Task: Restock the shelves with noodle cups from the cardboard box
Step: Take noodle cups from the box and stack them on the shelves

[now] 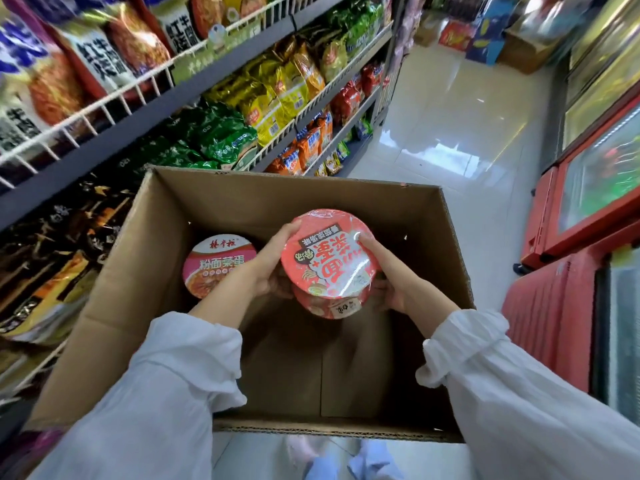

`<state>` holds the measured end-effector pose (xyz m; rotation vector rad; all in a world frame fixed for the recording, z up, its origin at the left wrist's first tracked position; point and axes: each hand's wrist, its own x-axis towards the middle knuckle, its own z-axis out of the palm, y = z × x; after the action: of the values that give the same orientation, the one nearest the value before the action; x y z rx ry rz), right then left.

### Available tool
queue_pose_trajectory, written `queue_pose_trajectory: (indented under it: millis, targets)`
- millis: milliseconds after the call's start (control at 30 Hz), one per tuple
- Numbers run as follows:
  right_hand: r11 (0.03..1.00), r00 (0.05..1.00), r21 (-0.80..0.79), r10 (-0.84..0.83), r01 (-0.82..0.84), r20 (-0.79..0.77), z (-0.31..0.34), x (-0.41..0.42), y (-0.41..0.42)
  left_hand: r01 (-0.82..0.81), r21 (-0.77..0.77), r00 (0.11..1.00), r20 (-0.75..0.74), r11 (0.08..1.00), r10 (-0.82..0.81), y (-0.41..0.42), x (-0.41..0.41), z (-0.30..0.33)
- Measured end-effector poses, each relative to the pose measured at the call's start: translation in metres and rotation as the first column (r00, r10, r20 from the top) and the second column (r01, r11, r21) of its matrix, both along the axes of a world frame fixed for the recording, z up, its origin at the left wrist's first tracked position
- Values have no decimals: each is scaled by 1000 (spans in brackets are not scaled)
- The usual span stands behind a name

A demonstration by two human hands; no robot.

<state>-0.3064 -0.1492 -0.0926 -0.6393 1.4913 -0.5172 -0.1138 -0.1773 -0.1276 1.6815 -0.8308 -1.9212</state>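
1. Running along the far left, the shelves (pixel 145 109) held rows of bagged noodles behind white wire rails, with dark packets on the lowest tier beside the box
2. The cardboard box (pixel 114 289) stood open on the floor just beside those shelves, its flaps up and most of its brown bottom bare
3. A pink-lidded noodle cup (pixel 220 265) sat upright in the box's far left corner, untouched
4. The left hand (pixel 273 268) cupped the left side of the red noodle cup (pixel 330 252), fingers curled round the rim and wall
5. That red cup was held over the middle of the box, tilted so its printed lid faced the camera; a second red cup seemed to sit directly beneath it, though whether the two were wrapped together I could not tell
6. The right hand (pixel 388 278) gripped the opposite side, thumb lying on the lid and fingers under the wall
7. The cup looked light, thin-walled and easily dented, and its shiny shrink film likely slippery, so the stiff rim was the safer place to hold
8. Red freezer cabinets (pixel 568 237) lined the right of the aisle
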Motion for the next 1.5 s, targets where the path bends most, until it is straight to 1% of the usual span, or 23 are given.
queue_pose_trajectory:
  millis: [100,200,267,333,433,533,633,733,800,867,933,1000,1100,1167,1300,1367,1500]
  targets:
    - [1000,999,-28,11,-10,31,24,9,5,-57,-98,998,-32,994,54,13,10,22]
    - [995,999,-93,25,-22,34,49,17,8,-131,-176,991,-8,976,131,34,16,54]
    - [986,996,-146,81,-76,31,64,21,9,-168,-227,985,4,959,173,52,20,77]
    - [968,985,-202,164,-151,47,84,26,15,-256,-274,964,-5,927,265,74,24,100]
    - [906,950,-315,309,-282,40,113,37,32,-443,-357,890,-64,822,452,116,29,135]
    - [802,871,-397,491,-448,8,130,59,50,-607,-398,778,-125,688,615,160,36,163]
    - [711,804,-436,593,-552,-49,148,99,79,-681,-424,704,-155,597,693,205,50,187]
    - [634,736,-490,676,-598,-24,137,149,95,-726,-426,646,-150,540,749,260,76,206]
    - [587,694,-525,720,-616,-9,144,184,127,-789,-394,557,-135,472,819,300,100,213]
    - [529,649,-556,760,-641,-26,166,216,177,-830,-403,473,-143,385,869,345,128,217]
    - [469,587,-564,809,-680,-33,178,254,222,-867,-413,375,-172,279,911,393,159,220]
    - [430,525,-569,851,-701,-4,182,300,266,-901,-404,256,-197,160,946,443,192,221]
    - [389,447,-561,894,-731,37,188,372,337,-917,-398,102,-187,20,977,520,245,224]
    - [348,369,-566,926,-747,83,193,414,385,-909,-410,12,-199,-72,980,569,277,228]
    - [251,215,-596,968,-762,133,199,500,462,-874,-436,-131,-213,-215,968,654,338,238]
    - [215,141,-609,976,-764,167,205,539,493,-852,-455,-175,-216,-258,961,688,366,242]
    - [180,48,-628,974,-757,222,216,624,542,-795,-503,-253,-232,-338,939,734,429,255]
